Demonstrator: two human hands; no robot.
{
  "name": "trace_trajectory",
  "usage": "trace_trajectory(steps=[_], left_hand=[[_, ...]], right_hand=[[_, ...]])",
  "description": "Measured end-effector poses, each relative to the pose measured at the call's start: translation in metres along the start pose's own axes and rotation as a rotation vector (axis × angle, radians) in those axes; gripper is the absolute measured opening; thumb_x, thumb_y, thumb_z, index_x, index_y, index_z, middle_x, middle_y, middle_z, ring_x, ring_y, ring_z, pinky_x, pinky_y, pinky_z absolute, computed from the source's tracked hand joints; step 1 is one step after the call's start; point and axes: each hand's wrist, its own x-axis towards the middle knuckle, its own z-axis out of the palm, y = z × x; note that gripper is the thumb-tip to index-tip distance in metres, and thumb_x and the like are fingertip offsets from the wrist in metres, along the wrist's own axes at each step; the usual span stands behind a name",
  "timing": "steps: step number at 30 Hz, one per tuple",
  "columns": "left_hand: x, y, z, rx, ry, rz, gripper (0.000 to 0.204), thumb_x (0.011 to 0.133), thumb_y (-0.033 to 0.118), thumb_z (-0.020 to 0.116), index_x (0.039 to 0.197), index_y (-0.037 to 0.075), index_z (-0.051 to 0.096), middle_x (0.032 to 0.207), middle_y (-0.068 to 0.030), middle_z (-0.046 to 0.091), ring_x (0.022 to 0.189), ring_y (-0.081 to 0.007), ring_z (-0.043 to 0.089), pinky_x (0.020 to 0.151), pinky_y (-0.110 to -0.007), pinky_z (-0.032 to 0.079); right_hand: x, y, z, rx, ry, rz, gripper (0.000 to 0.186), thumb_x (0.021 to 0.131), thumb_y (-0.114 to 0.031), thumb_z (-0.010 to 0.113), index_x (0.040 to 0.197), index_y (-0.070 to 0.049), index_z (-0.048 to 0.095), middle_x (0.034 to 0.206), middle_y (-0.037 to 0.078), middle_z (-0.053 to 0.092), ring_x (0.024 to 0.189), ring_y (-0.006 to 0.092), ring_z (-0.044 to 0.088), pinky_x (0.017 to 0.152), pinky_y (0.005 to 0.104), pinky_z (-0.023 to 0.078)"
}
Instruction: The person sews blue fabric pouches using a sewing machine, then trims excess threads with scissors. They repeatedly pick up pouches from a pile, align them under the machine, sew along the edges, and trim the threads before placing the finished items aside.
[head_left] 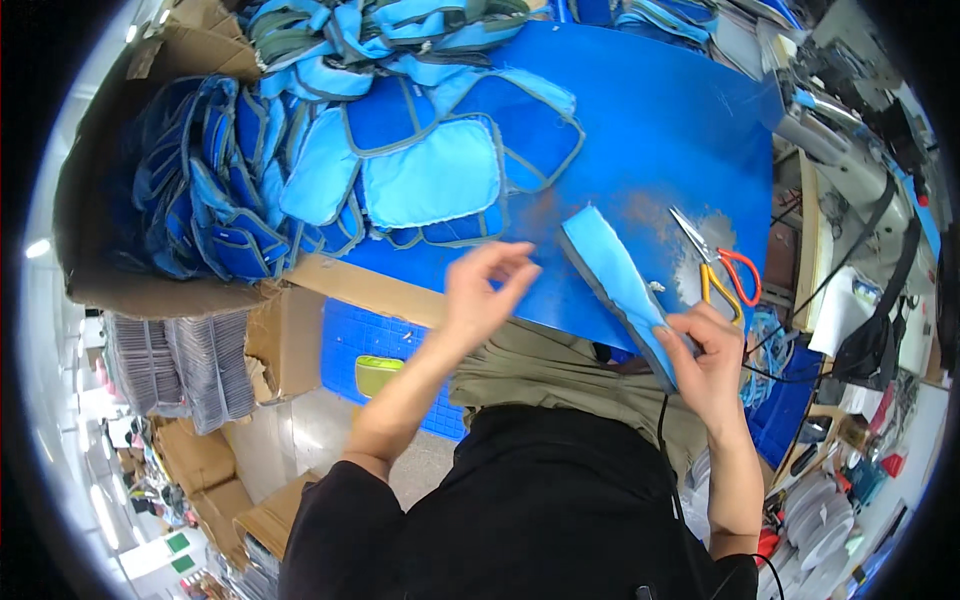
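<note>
My right hand (708,360) pinches the near end of a light blue fabric strip (618,272) with dark grey edging. The strip slants up and left over the blue tabletop (655,120). My left hand (490,292) is at the table's near edge, left of the strip and apart from it. Its fingers are loosely bent with a gap to the thumb, and nothing shows between them. Scissors (722,262) with one red and one yellow handle loop lie on the table just beyond my right hand. Light blue fabric panels (432,175) with grey binding lie beyond my left hand.
A cardboard box (100,200) full of blue bound pieces (215,180) stands at the left. More blue and grey pieces (390,35) are heaped at the far edge. A sewing machine (850,150) stands at the right. Below the box are stacked grey sheets (205,365).
</note>
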Motion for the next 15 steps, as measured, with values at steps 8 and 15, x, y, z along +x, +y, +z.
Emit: trace_trajectory(steps=[8, 15], left_hand=[[0.054, -0.011, -0.11, 0.896, 0.201, 0.458, 0.029, 0.075, 0.004, 0.076, 0.103, 0.01, 0.071, 0.1, -0.0066, 0.068, 0.095, -0.0289, 0.065, 0.085, -0.042, 0.05], [0.056, -0.032, -0.119, 1.067, 0.088, 0.529, 0.028, 0.072, 0.002, 0.073, 0.098, 0.011, 0.068, 0.098, -0.0079, 0.065, 0.096, -0.0295, 0.063, 0.082, -0.042, 0.048]], right_hand=[[-0.01, -0.008, 0.014, 0.016, -0.092, -0.047, 0.009, 0.083, 0.0, 0.079, 0.092, -0.001, 0.075, 0.077, 0.01, 0.064, 0.065, 0.0236, 0.062, 0.056, 0.0337, 0.046], [-0.026, -0.007, 0.015, 0.058, -0.09, -0.045, 0.01, 0.084, 0.0, 0.079, 0.093, -0.001, 0.075, 0.077, 0.011, 0.063, 0.063, 0.0241, 0.062, 0.054, 0.034, 0.046]])
